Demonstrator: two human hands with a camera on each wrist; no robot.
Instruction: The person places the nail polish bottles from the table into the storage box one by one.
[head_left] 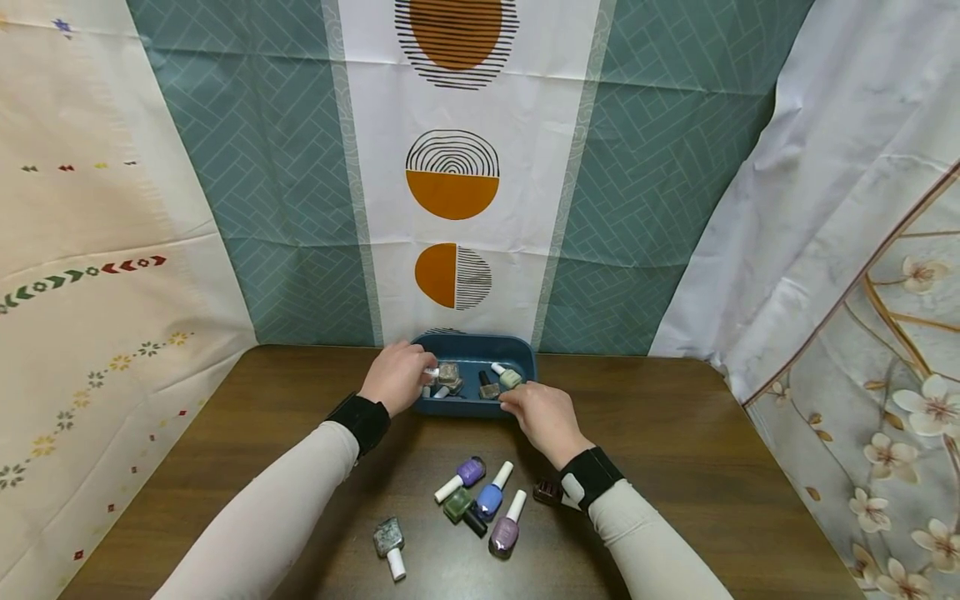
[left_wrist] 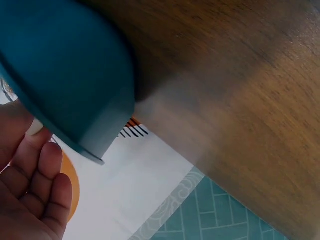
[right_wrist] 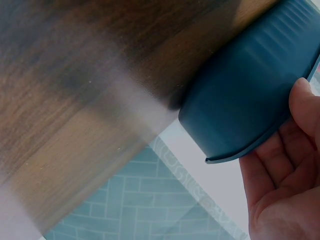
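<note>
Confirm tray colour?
Dark teal-blue tray; clearest in the right wrist view.

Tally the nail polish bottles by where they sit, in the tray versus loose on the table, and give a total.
Bottles in the blue tray: 4 visible, e.g. the pale green one; the left hand may hide more.
Bottles on the table: 6 (purple, blue, dark green, mauve, grey speckled, dark red partly behind the right wrist).
Total: 10 visible.

A makeshift recording booth: printed curtains (head_left: 457, 167) hang on all sides around a dark wooden worktop (head_left: 675, 433), hiding any room.
</note>
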